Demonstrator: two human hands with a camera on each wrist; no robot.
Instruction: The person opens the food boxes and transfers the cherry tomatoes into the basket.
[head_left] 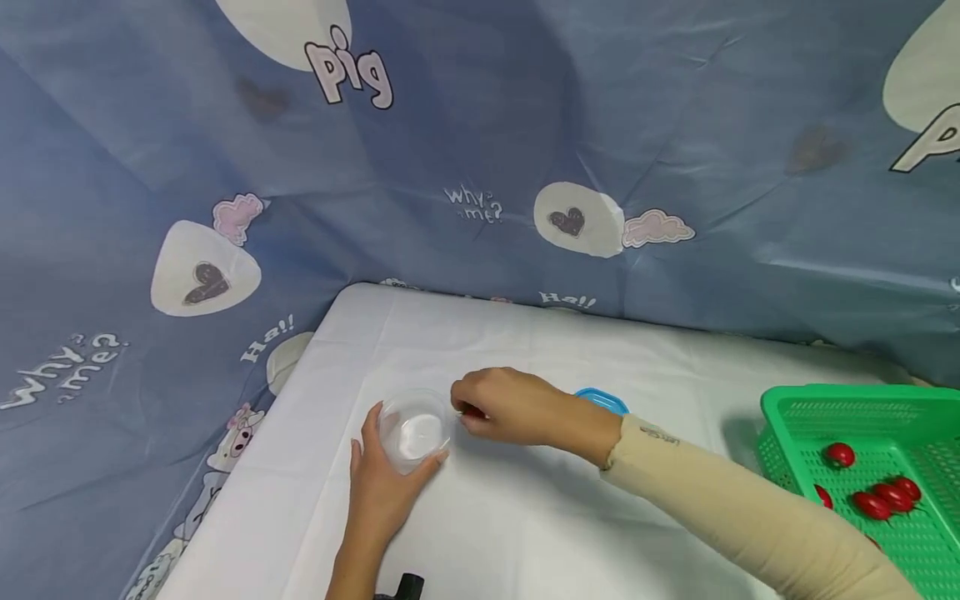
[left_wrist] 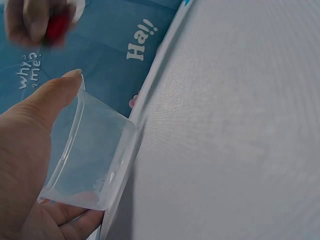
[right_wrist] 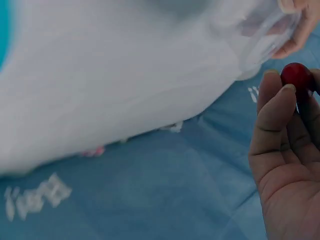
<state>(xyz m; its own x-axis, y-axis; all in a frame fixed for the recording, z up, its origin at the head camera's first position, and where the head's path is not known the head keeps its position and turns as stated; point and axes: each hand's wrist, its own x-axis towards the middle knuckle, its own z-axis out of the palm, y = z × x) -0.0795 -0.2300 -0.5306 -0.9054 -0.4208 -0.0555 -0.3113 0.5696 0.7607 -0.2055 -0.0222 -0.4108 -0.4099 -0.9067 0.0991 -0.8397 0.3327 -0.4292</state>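
Observation:
My left hand (head_left: 384, 487) grips a clear plastic tub (head_left: 420, 435) that stands on the white-covered table, thumb on one side and fingers curled round the other. In the left wrist view the see-through wall of the tub (left_wrist: 95, 150) shows nothing inside. Just right of the rim, my right hand (head_left: 510, 407) hovers in the air. Between its thumb and fingertips it pinches a small red cherry tomato (right_wrist: 296, 77), which the left wrist view shows blurred. The head view mostly hides that tomato behind the fingers.
A green slotted basket (head_left: 862, 392) with several cherry tomatoes (head_left: 840, 454) stands at the right. Behind my right wrist, a blue plastic piece (head_left: 602, 400) lies partly hidden on the white tablecloth (head_left: 480, 533). A patterned blue curtain (head_left: 465, 150) borders the table at the back and left.

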